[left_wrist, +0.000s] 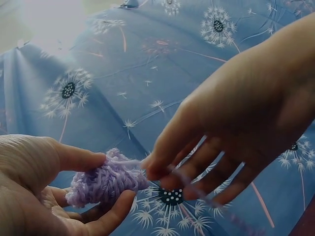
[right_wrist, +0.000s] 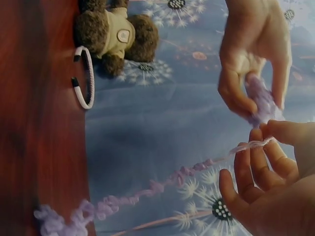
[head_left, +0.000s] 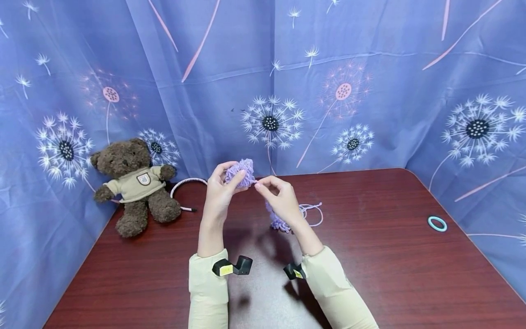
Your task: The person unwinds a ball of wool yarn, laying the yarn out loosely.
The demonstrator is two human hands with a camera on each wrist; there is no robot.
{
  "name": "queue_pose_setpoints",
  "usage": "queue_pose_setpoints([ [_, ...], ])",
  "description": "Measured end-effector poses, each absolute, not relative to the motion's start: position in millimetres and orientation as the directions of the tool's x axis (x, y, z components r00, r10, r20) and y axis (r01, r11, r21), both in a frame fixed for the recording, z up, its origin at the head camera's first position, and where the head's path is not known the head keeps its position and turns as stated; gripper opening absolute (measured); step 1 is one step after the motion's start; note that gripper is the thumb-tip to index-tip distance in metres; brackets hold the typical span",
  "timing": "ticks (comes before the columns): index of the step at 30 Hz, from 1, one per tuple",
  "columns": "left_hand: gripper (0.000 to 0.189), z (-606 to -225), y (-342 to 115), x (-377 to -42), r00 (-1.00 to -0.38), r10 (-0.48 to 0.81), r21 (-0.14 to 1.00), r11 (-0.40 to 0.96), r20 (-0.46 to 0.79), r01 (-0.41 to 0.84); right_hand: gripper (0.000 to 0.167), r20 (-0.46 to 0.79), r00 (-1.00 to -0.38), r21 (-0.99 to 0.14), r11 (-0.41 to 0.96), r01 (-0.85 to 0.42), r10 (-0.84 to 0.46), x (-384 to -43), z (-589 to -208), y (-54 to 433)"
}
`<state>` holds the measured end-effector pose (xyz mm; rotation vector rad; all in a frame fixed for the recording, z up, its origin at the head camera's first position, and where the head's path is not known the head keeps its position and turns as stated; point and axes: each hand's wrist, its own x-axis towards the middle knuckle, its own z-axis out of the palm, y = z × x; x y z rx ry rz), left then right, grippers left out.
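My left hand (head_left: 217,196) holds a bundle of fuzzy light-purple yarn (left_wrist: 106,179) between thumb and fingers, raised above the table. Close to its right, my right hand (head_left: 283,201) pinches a yarn strand (left_wrist: 124,161) by thumb and forefinger, right at the bundle's edge. The right hand's other fingers are loosely bent. From that pinch a knobbly purple yarn length (right_wrist: 157,187) runs down toward the table in the right wrist view. Beneath the right hand lies a purple yarn heap (head_left: 277,223), partly hidden by it, with thin loose ends (head_left: 318,214) curling out to the right.
A brown teddy bear (head_left: 137,183) in a beige shirt sits at the table's back left. Beside it lies a white headband (head_left: 181,183) with dark tips. Far right on the dark red table (head_left: 370,256) is a turquoise ring (head_left: 437,224). Blue dandelion-print cloth (head_left: 230,91) hangs behind.
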<state>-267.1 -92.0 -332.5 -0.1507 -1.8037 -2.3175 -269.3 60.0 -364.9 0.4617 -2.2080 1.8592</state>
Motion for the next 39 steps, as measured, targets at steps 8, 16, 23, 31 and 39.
queue_pose_setpoints([
  [8, 0.033, -333, -97, -267, -0.969, -0.074, 0.943, -0.225, 0.236, 0.246, 0.016, 0.386, -0.922, -0.912, 0.136, -0.387, -0.034, -278, -362, 81],
  [16, 0.035, -333, -99, -266, -0.974, -0.043, 0.957, -0.18, 0.224, 0.228, 0.019, 0.389, -0.92, -0.92, 0.065, -0.386, 0.04, -281, -356, 97],
  [23, 0.042, -333, -104, -268, -0.978, -0.057, 0.964, -0.166, 0.2, 0.207, 0.019, 0.397, -0.909, -0.918, 0.057, -0.393, 0.125, -286, -357, 114],
  [31, 0.035, -333, -115, -269, -0.975, -0.128, 0.953, -0.221, 0.184, 0.209, 0.014, 0.348, -0.912, -0.936, 0.02, -0.352, 0.219, -292, -358, 136],
  [39, 0.03, -333, -124, -268, -0.97, -0.176, 0.946, -0.249, 0.168, 0.209, 0.014, 0.34, -0.879, -0.927, -0.041, -0.374, 0.334, -296, -360, 160],
])
